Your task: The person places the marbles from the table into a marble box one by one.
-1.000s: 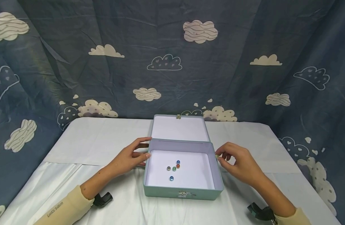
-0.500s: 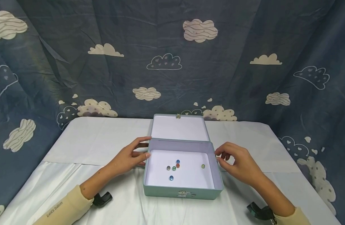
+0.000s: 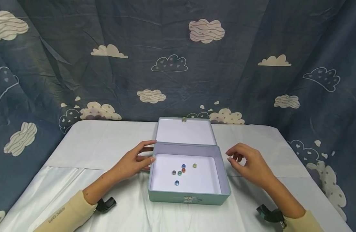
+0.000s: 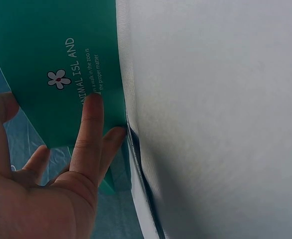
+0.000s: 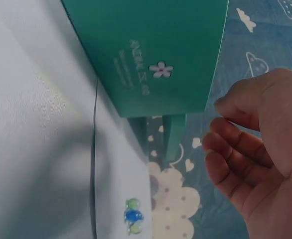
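A green tin box [image 3: 186,197] with a pale inside stands in the head view's middle, its lid [image 3: 185,130] swung back. On its floor lie several glass marbles: a yellow-green marble [image 3: 194,165], a blue marble [image 3: 183,166], an orange-red marble [image 3: 183,170], a green marble [image 3: 179,173], a greyish marble [image 3: 174,172] and a light blue marble [image 3: 177,183]. My left hand [image 3: 134,162] touches the box's left side with extended fingers [image 4: 88,134], thumb at the rim. Right of the box, my right hand [image 3: 252,166] hovers apart from it, loosely bent and holding nothing.
In the right wrist view, a blue marble [image 5: 133,215] and greenish marbles lie on the white cloth [image 5: 121,174] beyond the box; my right hand seems to hide them from the head view. A dark cloud-print curtain [image 3: 236,90] hangs behind the table.
The yellow-green marble left my right fingers, dropped into the box and rolled left towards the other marbles. My right hand then drew slightly right, off the rim. The left hand stays put.
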The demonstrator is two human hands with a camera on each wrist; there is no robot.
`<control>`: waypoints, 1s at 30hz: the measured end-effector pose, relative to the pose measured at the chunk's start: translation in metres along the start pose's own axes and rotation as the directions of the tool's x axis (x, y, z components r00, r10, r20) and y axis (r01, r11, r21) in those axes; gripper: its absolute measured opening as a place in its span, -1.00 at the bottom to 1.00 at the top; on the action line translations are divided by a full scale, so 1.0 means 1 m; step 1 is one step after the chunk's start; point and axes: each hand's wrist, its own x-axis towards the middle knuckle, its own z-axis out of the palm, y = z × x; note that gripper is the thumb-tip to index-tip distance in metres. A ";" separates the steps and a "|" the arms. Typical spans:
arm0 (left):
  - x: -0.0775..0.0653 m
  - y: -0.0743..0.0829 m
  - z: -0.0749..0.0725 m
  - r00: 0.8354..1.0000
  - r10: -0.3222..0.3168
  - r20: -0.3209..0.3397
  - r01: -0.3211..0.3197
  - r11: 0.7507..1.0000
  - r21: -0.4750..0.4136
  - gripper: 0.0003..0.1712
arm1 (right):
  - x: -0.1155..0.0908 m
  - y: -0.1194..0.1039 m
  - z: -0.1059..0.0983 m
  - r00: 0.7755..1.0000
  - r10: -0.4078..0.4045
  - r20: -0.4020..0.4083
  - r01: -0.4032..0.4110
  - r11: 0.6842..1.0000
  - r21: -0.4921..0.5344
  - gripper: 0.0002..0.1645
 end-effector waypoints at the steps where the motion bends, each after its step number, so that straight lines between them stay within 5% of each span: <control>1: 0.000 0.000 0.000 1.000 0.001 -0.001 -0.001 1.000 0.001 -0.26 | 0.000 0.002 0.000 1.000 0.006 0.000 -0.006 1.000 -0.002 -0.58; 18: -0.001 0.000 0.000 1.000 0.001 -0.002 -0.001 1.000 0.005 -0.25 | -0.005 0.043 0.005 0.998 0.058 -0.038 -0.060 0.997 -0.039 -0.66; 30: 0.000 -0.001 -0.001 1.000 0.009 0.002 -0.009 1.000 -0.003 -0.26 | -0.008 0.060 0.007 0.976 0.214 0.034 -0.209 0.973 -0.100 -0.67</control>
